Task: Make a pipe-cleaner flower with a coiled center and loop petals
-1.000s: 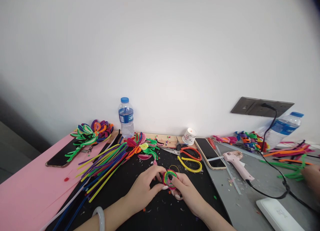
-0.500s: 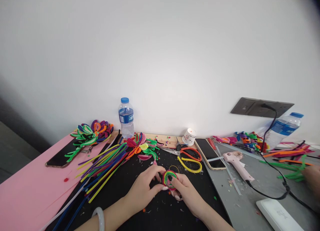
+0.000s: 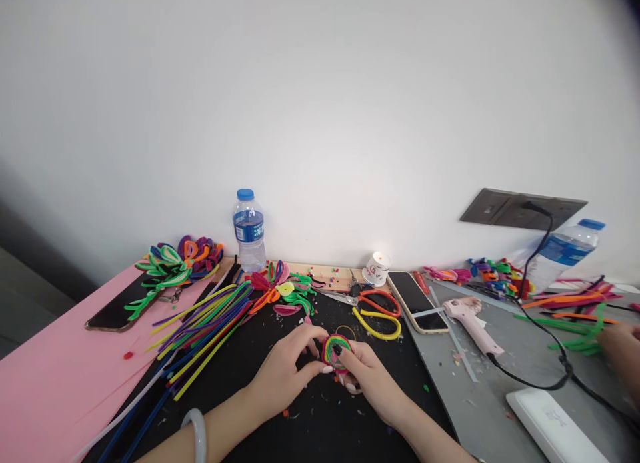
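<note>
A round coil of pipe cleaners (image 3: 330,353), in rings of red, yellow and green, is held above the black mat. My right hand (image 3: 369,376) pinches it from the right, its thumb across the coil's face and its fingers behind. My left hand (image 3: 290,363) curls round the coil's left edge, thumb at the lower rim and fingertips at the upper side. Just beyond the coil lies a thin gold-coloured ring (image 3: 346,331). Scissors (image 3: 377,316) with orange and yellow handles lie farther back to the right.
Loose pipe cleaners (image 3: 205,336) and a pipe-cleaner flower (image 3: 273,286) lie left. Along the wall stand a water bottle (image 3: 249,233) and paper cup (image 3: 377,269). To the right are a phone (image 3: 417,299), glue gun (image 3: 473,326), white case (image 3: 555,426) and another person's hand (image 3: 620,349).
The whole view has shifted slightly, with things appearing a little higher and farther left. Both my hands keep nearly the same hold on the coil. The other person's hand shows slightly more.
</note>
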Demonstrator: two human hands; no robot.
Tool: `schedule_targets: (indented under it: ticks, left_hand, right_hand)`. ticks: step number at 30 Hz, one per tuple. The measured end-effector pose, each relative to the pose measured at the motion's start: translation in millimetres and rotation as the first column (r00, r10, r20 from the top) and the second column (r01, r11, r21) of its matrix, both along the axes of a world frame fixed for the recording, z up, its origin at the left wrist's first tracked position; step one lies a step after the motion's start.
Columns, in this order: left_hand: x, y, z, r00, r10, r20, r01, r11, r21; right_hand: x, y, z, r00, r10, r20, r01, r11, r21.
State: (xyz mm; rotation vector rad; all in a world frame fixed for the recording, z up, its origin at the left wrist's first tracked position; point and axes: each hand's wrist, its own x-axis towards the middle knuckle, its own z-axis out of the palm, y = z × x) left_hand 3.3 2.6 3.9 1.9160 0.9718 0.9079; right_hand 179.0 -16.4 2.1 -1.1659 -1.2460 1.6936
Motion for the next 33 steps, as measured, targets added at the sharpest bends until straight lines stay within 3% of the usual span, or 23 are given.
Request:
schedule_targets:
  ticks: [6,22,27,33]
  left_hand:
    - [-1,0,6.0,1.0,-0.008,-0.018,0.008,1.0,-0.015]
    - [1,1,-0.2,1.0,0.024,0.009,-0.023,0.999,-0.03]
    - [2,6,-5.1,0.994,-0.002,0.11,0.02,0.986,-0.166]
    - [2,10,-5.2,0.986,-0.03,0.162,0.072,0.964,-0.256]
  right_hand:
    - [1,1,-1.5,1.0,0.019,-0.016,-0.019,1.0,0.018]
    - [1,0,-0.6,0.999,0.006,-0.045,-0.007,1.0,-0.022]
    - [3,2,-0.5,0.993,-0.026,-0.114,0.022,0.999,-0.036]
    - [5,5,-0.5,0.997,-0.079,-0.018,0.079,0.996,0.034]
